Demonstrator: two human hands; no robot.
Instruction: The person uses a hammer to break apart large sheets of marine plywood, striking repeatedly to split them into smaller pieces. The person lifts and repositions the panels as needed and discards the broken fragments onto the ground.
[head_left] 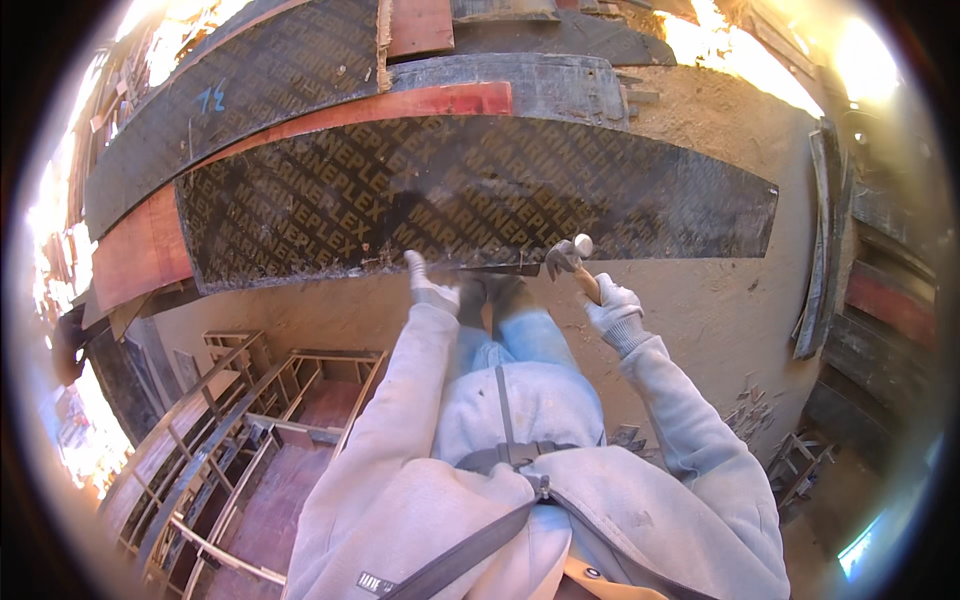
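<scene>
A long dark film-faced plywood panel (480,190), printed all over with gold lettering, lies crosswise in front of me. My left hand (434,287), in a whitish glove, grips its near edge, one digit lying on the top face and the others hidden beneath. In my gloved right hand (612,305) is a claw hammer (563,257), held by its wooden handle. The hammer's head is raised by the panel's near edge, right of the middle; whether it touches the panel I cannot tell.
Behind the panel lie another dark plywood sheet (270,90), red boards (425,25) and a grey board (500,75). Wooden frames (270,400) stand at lower left. Long planks (818,240) lie at the right. Wood scraps (752,410) litter the sandy ground (690,330).
</scene>
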